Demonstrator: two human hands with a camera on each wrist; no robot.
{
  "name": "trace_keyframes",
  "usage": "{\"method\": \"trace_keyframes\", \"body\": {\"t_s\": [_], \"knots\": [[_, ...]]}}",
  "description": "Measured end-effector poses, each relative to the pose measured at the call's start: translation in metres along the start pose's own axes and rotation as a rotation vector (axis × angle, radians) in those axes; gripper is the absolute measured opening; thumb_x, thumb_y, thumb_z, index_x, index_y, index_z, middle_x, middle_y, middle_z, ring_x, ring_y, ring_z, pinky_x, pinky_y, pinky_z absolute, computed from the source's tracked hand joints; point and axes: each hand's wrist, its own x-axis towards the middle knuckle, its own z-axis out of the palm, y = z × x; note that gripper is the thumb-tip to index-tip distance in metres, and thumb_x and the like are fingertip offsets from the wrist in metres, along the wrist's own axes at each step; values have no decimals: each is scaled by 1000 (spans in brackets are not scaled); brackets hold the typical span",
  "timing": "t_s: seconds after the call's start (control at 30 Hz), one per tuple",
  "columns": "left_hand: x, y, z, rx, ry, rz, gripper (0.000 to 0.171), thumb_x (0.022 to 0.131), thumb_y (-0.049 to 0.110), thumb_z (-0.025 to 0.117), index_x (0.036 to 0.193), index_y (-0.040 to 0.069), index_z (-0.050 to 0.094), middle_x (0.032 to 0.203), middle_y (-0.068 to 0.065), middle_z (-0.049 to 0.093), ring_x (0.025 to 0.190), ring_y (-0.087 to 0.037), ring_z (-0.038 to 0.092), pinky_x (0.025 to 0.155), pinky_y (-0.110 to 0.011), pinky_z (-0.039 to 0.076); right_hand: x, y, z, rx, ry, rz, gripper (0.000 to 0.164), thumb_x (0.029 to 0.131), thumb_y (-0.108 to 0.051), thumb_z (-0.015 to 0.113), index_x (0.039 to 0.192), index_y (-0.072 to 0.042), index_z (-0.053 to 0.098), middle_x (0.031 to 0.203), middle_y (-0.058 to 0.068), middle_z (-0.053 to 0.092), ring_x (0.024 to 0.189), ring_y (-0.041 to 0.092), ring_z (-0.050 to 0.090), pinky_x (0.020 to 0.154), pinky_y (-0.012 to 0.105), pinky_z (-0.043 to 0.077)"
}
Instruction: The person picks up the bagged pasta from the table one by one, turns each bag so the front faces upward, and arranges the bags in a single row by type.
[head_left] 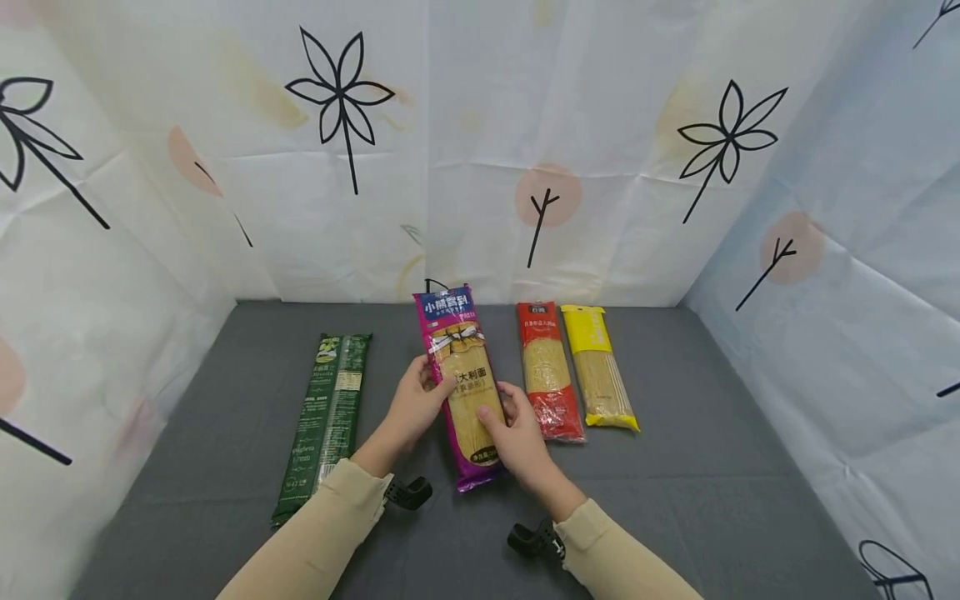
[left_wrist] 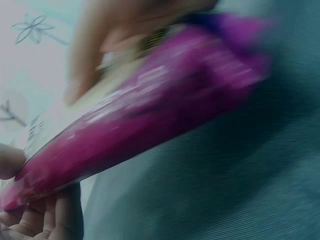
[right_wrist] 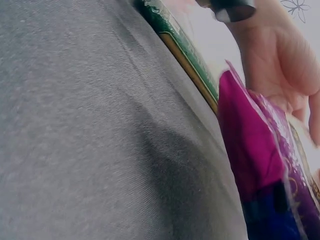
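Note:
A purple packet of pasta (head_left: 471,421) with a clear front is held tilted above the grey tabletop. My left hand (head_left: 417,398) grips its left edge around the middle, thumb over the front. On the lower right edge my right hand (head_left: 519,437) holds it, thumb pressed on the front and fingers behind. In the left wrist view the packet (left_wrist: 125,135) is blurred, with my left fingers (left_wrist: 50,215) beneath its far end. The right wrist view shows one purple end of the packet (right_wrist: 250,135) close up, and my left hand (right_wrist: 275,60) behind it.
Left of the hands lies a green spaghetti packet (head_left: 322,417). To the right, a red pasta packet (head_left: 547,367) and a yellow pasta packet (head_left: 596,367) lie side by side. Patterned white cloth (head_left: 465,167) rises behind the grey tabletop (head_left: 675,483) and along both sides.

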Motion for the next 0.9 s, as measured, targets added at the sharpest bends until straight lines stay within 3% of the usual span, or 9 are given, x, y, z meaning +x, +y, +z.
{"method": "trace_keyframes", "body": {"t_s": [0.17,0.3,0.57,0.77,0.9], "knots": [[-4,-15,14,103,-83,26,67,95,17,64,148,2,26,117,-16,61,96,-23,63,77,-38,54,13,5,0,-10,125,36,55,98,-19,60,143,-3,34,112,21,62,91,29,65,74,42,55],[-2,-29,22,150,-113,12,76,90,14,69,150,1,24,125,-16,58,100,-23,60,80,-35,53,26,12,-1,-58,222,99,52,97,-22,60,142,-7,37,107,18,61,86,26,64,69,39,55],[5,-39,24,151,-131,-10,77,88,12,72,149,2,27,134,-15,55,108,-22,55,93,-39,47,40,17,0,-111,266,215,50,98,-23,58,141,-6,38,106,15,58,85,23,63,67,34,55],[9,-41,24,140,-147,-11,75,90,7,68,150,0,24,138,-18,51,115,-26,54,95,-43,46,43,17,3,-151,265,196,52,98,-19,58,142,-3,37,108,15,56,87,23,61,68,35,54],[10,-42,24,152,-148,-11,73,92,3,64,151,-1,22,144,-22,43,122,-31,50,99,-46,43,44,16,4,-261,245,172,54,96,-15,59,143,0,37,116,17,56,97,26,60,78,41,53]]}}
